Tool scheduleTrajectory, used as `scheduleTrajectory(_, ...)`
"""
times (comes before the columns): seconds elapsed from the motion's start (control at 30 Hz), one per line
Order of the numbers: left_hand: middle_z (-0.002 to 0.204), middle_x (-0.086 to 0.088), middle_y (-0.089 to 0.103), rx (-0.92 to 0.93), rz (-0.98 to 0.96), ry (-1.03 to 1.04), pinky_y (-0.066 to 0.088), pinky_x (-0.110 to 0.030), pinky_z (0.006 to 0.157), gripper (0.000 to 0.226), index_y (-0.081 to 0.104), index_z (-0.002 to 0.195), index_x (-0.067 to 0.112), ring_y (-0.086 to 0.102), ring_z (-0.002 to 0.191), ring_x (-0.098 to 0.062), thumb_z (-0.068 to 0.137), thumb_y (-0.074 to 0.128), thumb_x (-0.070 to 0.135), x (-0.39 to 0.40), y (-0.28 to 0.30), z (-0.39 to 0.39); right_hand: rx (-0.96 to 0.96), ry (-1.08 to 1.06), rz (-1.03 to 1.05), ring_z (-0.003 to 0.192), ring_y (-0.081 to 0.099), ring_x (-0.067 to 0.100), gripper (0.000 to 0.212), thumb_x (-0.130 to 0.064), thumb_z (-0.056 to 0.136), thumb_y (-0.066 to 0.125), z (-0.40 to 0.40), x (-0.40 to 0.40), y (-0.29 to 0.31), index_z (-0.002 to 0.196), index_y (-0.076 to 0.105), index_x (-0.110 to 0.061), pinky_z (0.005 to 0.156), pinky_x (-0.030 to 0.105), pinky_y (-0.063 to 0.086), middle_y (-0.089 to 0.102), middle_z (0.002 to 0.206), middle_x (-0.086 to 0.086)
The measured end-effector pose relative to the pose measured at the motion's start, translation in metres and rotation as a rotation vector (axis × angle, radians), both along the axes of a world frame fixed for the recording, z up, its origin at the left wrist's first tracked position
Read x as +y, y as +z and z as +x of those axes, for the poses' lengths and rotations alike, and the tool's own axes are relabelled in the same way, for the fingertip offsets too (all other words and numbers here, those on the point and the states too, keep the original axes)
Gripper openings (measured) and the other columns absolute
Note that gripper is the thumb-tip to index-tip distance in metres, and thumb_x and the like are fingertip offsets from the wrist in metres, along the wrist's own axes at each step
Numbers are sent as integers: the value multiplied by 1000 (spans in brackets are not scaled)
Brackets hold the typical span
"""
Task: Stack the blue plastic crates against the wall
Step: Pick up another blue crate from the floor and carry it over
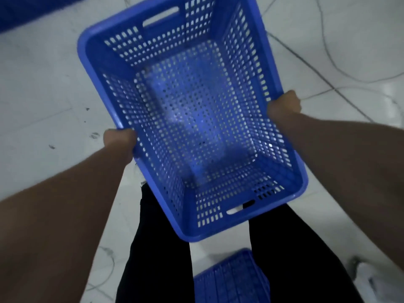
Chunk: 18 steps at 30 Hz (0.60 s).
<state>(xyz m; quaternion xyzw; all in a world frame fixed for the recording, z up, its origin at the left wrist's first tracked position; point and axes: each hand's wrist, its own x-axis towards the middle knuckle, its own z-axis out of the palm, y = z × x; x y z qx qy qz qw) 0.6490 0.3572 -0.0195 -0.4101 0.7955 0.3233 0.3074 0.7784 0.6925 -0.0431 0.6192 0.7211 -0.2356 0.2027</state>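
I hold an empty blue perforated plastic crate [192,119] in the air in front of me, its open top facing up. My left hand [119,139] grips its left long rim and my right hand [284,106] grips its right long rim. A handle slot shows in each short end wall. Part of another blue crate [231,278] lies on the floor between my legs, at the bottom of the view. A blue shape [19,12], possibly more crates, fills the top left corner.
The floor is white marble-look tile [43,84] with dark joints and a few dark specks on the left. A thin cable [332,62] snakes across the floor at the top right. My legs in black trousers [295,248] stand below the crate.
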Motion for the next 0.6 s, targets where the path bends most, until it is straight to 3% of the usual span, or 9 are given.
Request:
scheduleTrajectory(0.1,108,-13,57,8,72,109,54,-44,88,43,55,122,1,57,93,-29,81,65,7,-36,51,-1,12,116,-9,126,50,38,48,-21,89,57,-25,-15,46,131,45,-2,104,47,44,51,136,19)
scheduleTrajectory(0.23,110,-12,60,17,182,113,52,-39,82,24,55,106,3,59,95,-28,84,65,3,-91,127,-17,33,304,2,124,52,37,48,-16,87,60,-90,-38,125,130,48,1,102,44,45,53,134,20)
scheduleTrajectory(0.47,114,-11,62,84,343,185,51,-41,76,35,50,115,8,61,100,-33,84,59,-8,-190,268,-57,222,592,89,116,55,40,39,-11,84,54,-241,-139,309,122,50,-5,91,42,46,57,125,20)
scheduleTrajectory(0.6,108,-14,66,147,450,244,55,-35,60,32,55,115,6,65,93,-33,86,59,-6,-246,339,-78,385,631,151,113,58,39,32,-13,84,53,-310,-199,408,116,56,-10,93,42,48,62,121,18)
